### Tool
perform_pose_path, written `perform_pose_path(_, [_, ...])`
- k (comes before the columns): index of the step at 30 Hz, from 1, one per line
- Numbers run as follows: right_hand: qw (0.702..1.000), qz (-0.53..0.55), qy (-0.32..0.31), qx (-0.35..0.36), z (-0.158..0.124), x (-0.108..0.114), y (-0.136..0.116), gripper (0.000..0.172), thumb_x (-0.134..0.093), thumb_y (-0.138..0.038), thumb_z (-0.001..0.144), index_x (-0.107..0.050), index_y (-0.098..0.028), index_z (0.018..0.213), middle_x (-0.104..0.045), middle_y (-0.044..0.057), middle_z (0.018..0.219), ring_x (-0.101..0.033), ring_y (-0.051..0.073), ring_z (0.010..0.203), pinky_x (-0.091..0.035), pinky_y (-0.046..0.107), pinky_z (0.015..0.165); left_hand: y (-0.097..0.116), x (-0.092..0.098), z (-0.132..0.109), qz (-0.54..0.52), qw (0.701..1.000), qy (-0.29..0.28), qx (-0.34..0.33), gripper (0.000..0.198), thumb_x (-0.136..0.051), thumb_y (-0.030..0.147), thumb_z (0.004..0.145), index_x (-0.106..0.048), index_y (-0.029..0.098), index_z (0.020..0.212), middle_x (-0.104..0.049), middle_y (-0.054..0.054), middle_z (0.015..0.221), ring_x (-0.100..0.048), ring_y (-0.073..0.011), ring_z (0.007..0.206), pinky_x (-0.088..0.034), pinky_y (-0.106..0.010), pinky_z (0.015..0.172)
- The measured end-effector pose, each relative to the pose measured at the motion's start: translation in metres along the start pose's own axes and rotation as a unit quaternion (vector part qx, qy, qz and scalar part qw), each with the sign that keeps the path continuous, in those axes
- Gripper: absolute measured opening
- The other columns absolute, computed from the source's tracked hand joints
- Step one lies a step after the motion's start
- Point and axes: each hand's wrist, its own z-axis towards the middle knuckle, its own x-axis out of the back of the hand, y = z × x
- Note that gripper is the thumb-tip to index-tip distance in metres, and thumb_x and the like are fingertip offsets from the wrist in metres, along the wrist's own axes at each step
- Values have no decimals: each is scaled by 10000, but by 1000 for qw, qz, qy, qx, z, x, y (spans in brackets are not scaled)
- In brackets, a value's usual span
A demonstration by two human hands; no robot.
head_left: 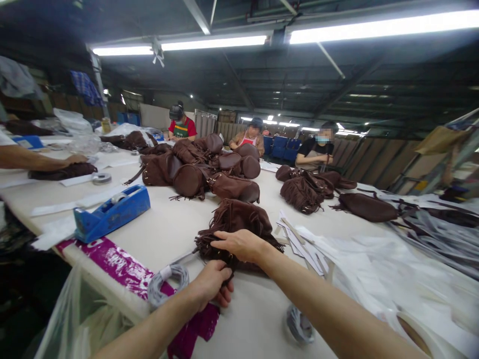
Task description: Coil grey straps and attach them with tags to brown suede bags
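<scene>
A brown suede bag with fringe (235,222) lies on the white table (168,229) right in front of me. My right hand (241,244) rests on its near side, fingers curled over the fringe. My left hand (213,281) is closed on the bag's lower near edge, pinching the suede. A coil of grey cord (168,281) lies just left of my left hand.
A blue tape dispenser (112,212) stands at the left. A heap of brown bags (209,167) fills the table's middle, with more fringed bags (305,192) at the right. White paper strips (303,244) and plastic sheets lie at my right. Three people sit across; another person's arm (37,160) rests far left.
</scene>
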Motion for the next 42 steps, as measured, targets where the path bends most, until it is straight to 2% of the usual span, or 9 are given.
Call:
perform_pose_path(4, [999, 1, -32, -20, 15, -3, 8, 580, -729, -212, 763, -516, -328, 1290, -622, 76, 1100, -691, 235, 842, -513, 282, 656, 0, -1, -1, -11, 1000, 23, -12, 140, -432, 210, 886, -470, 170, 756, -558, 20, 584, -482, -80, 361, -396, -168, 347])
perform_pose_path(10, [997, 48, 16, -59, 11, -11, 10, 252, -565, -143, 881, -603, -276, 1092, -648, 46, 1000, -674, 191, 820, -464, 256, 642, 2, -1, 0, -47, 999, 23, -3, 143, -466, 232, 885, -497, 163, 763, -565, 18, 591, -463, -79, 363, -378, -176, 354])
perform_pose_path(13, [985, 78, 68, -137, -16, -10, 14, 209, -471, -181, 935, -586, -219, 1105, -626, 85, 1075, -647, 193, 856, -439, 268, 670, 6, 4, 0, -73, 997, 4, 13, 181, -451, 232, 899, -514, 146, 753, -550, 17, 591, -439, -65, 361, -358, -164, 346])
perform_pose_path(16, [969, 108, 80, -207, -59, -15, 14, 198, -437, -199, 944, -633, -173, 965, -662, 81, 920, -627, 197, 838, -420, 274, 689, 11, 10, 1, -101, 994, -19, 31, 217, -410, 211, 921, -531, 125, 763, -546, 10, 612, -446, -55, 385, -373, -152, 360])
perform_pose_path(19, [968, 141, 42, -205, -98, -28, 5, 179, -534, -159, 871, -671, -206, 766, -675, 22, 765, -619, 169, 750, -404, 247, 658, 13, 12, 1, -127, 991, -20, 46, 196, -439, 219, 926, -531, 123, 781, -588, -16, 666, -516, -67, 449, -441, -159, 414])
perform_pose_path(22, [966, 167, 46, -193, -114, -45, -6, 233, -493, -106, 863, -693, -222, 828, -681, 35, 863, -610, 181, 853, -417, 250, 718, 11, 11, 1, -151, 987, -12, 51, 153, -523, 237, 907, -542, 119, 811, -644, -65, 776, -595, -99, 543, -497, -185, 460])
perform_pose_path(29, [947, 209, 120, -212, -103, -64, -6, 403, -375, -13, 859, -636, -208, 1096, -621, 70, 1043, -590, 186, 964, -439, 274, 847, 4, 12, 2, -196, 980, -6, 30, 132, -624, 232, 860, -558, 121, 831, -666, -76, 790, -646, -136, 599, -523, -205, 474])
perform_pose_path(35, [929, 182, 85, -310, -83, -68, -3, 184, -493, -63, 849, -620, -174, 924, -596, 81, 980, -621, 205, 858, -449, 282, 727, 9, 10, 1, -221, 974, 15, 47, 109, -556, 175, 896, -563, 103, 814, -691, -119, 813, -675, -154, 632, -538, -212, 504])
perform_pose_path(42, [918, 248, 109, -290, -86, -71, 7, 169, -554, -95, 811, -644, -207, 901, -626, 42, 935, -597, 183, 924, -430, 265, 810, 13, 9, 0, -243, 966, 26, 80, 62, -556, 152, 873, -526, 115, 833, -697, -143, 811, -667, -161, 593, -548, -250, 530])
